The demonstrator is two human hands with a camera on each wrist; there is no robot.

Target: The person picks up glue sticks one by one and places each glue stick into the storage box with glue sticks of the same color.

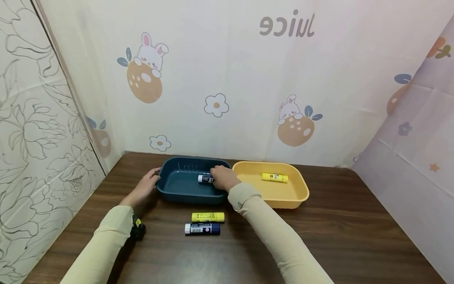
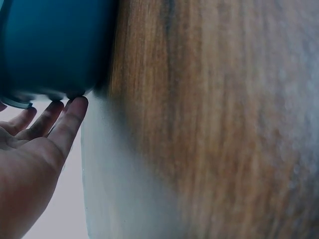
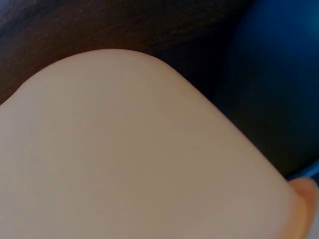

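Inside the dark blue tray (image 1: 193, 195) lies a glue stick (image 1: 205, 179) with a white cap and a dark label. My right hand (image 1: 222, 178) holds its right end, hiding that part. At the tray's left end, my left hand (image 1: 148, 184) touches the outer wall; in the left wrist view its extended fingers (image 2: 70, 124) rest against the blue tray (image 2: 55, 50). Nearer to me, a yellow glue stick (image 1: 207, 217) and a dark blue one with a white cap (image 1: 202, 228) lie side by side on the table. A blurred pale surface hides the grip in the right wrist view.
To the right of the blue tray stands a yellow tray (image 1: 301, 191) with a yellow glue stick (image 1: 274, 177) in it. Both trays are near the back of the brown wooden table (image 1: 340, 236). A printed curtain (image 1: 244, 79) hangs behind them.
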